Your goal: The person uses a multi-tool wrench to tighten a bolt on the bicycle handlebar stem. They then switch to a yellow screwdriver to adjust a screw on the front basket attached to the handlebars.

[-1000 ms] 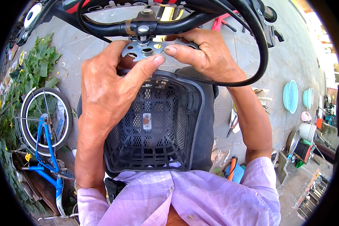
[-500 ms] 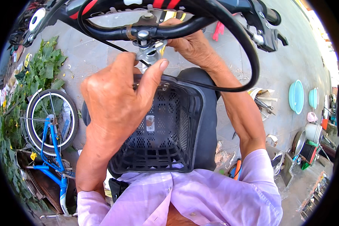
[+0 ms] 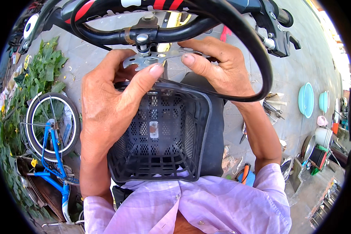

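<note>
Metal part: a flat, notched steel wrench [image 3: 152, 59] sits on the bolt [image 3: 142, 39] under the black handlebar [image 3: 160, 35], at the top centre of the head view.
Left hand: the left hand [image 3: 107, 105] reaches up from the lower left, its thumb tip pressed against the wrench's lower edge; grip pinching the wrench, fingers curled behind it.
Right hand: the right hand [image 3: 218, 70] comes in from the right, index fingertip on the wrench's right end, other fingers wrapped near the handlebar; grip closed on the wrench.
Basket: a black plastic mesh basket [image 3: 163, 140] hangs just below both hands, in front of the person's lilac shirt [image 3: 191, 202].
Cable: a black cable [image 3: 257, 66] loops from the handlebar around the right hand; a brake lever [image 3: 279, 37] sits at the upper right.
Ground, left: a blue bicycle [image 3: 52, 136] lies beside green plants [image 3: 39, 74].
Ground, right: turquoise basins [image 3: 306, 99], buckets [image 3: 323, 136] and loose hand tools [image 3: 271, 107] rest on the pavement.
</note>
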